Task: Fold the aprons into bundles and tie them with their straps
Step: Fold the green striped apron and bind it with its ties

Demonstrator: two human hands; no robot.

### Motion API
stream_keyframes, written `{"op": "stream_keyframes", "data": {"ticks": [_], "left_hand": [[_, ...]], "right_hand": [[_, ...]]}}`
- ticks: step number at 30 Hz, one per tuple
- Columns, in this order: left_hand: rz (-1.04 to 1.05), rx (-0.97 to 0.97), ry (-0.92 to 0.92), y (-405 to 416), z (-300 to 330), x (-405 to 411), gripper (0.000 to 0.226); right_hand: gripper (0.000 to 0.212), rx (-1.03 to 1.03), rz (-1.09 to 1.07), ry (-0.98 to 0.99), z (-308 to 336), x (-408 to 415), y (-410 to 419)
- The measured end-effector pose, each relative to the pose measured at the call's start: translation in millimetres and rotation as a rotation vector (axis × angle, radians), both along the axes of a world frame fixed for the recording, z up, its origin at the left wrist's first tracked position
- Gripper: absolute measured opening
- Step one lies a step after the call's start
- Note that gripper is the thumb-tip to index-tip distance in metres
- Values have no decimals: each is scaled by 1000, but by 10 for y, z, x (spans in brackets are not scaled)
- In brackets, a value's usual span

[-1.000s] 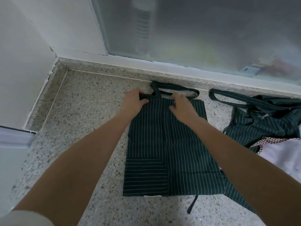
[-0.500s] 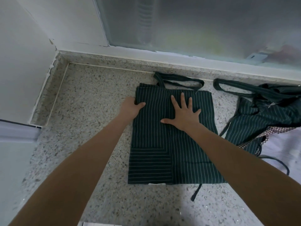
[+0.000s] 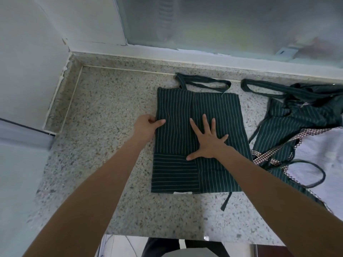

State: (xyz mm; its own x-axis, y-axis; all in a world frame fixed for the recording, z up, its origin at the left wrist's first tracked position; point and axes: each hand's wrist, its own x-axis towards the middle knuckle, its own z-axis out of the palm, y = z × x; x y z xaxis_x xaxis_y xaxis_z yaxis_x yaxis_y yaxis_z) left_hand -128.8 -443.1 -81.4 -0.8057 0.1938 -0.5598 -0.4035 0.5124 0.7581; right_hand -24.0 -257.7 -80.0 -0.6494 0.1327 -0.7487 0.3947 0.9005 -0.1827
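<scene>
Green pinstripe apron [image 3: 219, 108] folded flat; 2nd apron [image 3: 297, 117] crumpled right.

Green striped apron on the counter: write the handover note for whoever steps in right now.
Left hand: pinches the left edge of the folded apron, thumb on top.
Right hand: flat, fingers spread, pressing the apron's middle.
Apron lies on the speckled counter as a long rectangle, neck loop out at the far end, one strap end at the near edge.
Done: sides folded in.
Left: fold into a bundle, tie with straps. A second striped apron lies crumpled to the right, untouched.
</scene>
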Motion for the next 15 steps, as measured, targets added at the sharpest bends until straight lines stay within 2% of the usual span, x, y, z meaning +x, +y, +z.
{"op": "stream_keyframes", "data": {"ticks": [2,4,8,10,15], "left_hand": [[72,-28,-5,16,21,40,30],[30,-37,-55,4,64,106,36],[-345,-45,-109,-75,184,288,74],[-442,-53,-167,-90,253,351,86],[-465,97,-216,42,443,463,86]], "right_hand": [[134,17,-1,13,-10,32,-2],[135,37,2,30,-16,63,-4],[137,43,-10,45,-40,84,2],[137,40,-16,45,-39,83,8],[135,-3,-54,102,-50,115,3]]}}
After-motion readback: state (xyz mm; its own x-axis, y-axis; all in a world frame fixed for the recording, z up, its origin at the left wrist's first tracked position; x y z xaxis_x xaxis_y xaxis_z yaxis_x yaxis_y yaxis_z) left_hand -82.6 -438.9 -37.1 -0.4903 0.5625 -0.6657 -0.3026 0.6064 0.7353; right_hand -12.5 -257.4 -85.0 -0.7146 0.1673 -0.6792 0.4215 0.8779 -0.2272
